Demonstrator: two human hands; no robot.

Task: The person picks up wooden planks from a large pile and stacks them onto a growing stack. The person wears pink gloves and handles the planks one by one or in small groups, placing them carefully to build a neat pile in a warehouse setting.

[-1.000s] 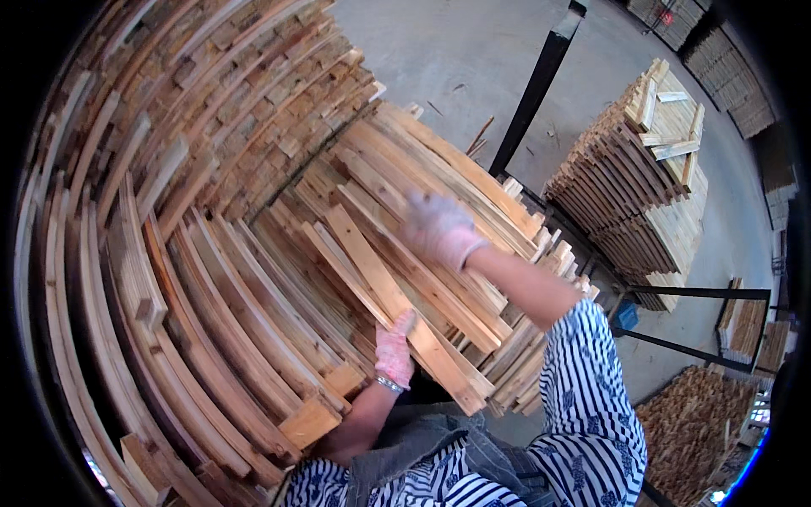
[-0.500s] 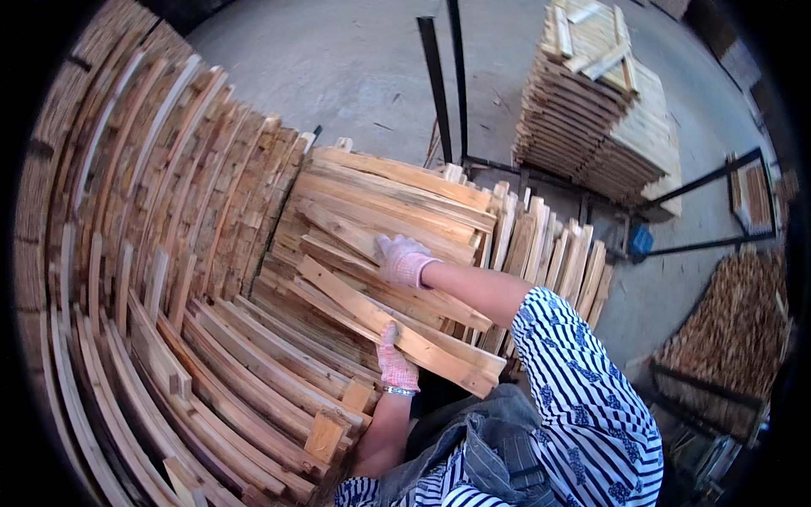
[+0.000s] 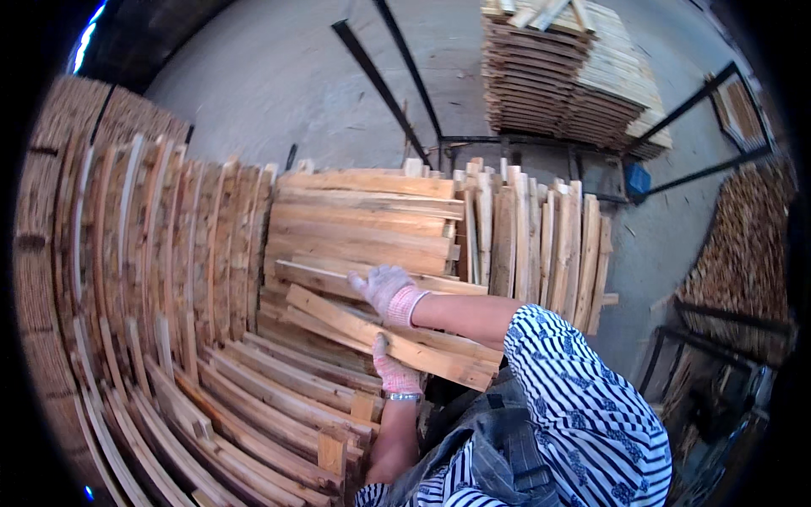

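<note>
Pink-and-white gloves (image 3: 409,304) cover the person's fingers on both sides. The left hand (image 3: 394,369) is closed around the near edge of a pair of boards (image 3: 443,359), its thumb lying on the upper face; these boards slant across the space before the person's body, one partly over the other. The right hand (image 3: 390,293) reaches above them, fingertips pointing left over a narrow board (image 3: 317,276); whether its fingers grip that board or only hover cannot be told. A metal bracelet (image 3: 404,397) circles the left wrist, and a striped sleeve (image 3: 583,389) covers the upper right arm. Just beyond the hands, flat boards (image 3: 359,228) lie side by side, with more planks (image 3: 541,245) set crosswise to their right. Tall wood stacks (image 3: 169,237) rise on the left. Farther off, black metal posts (image 3: 376,80) and a plank pile (image 3: 536,80) stand on a grey floor (image 3: 296,84)
</note>
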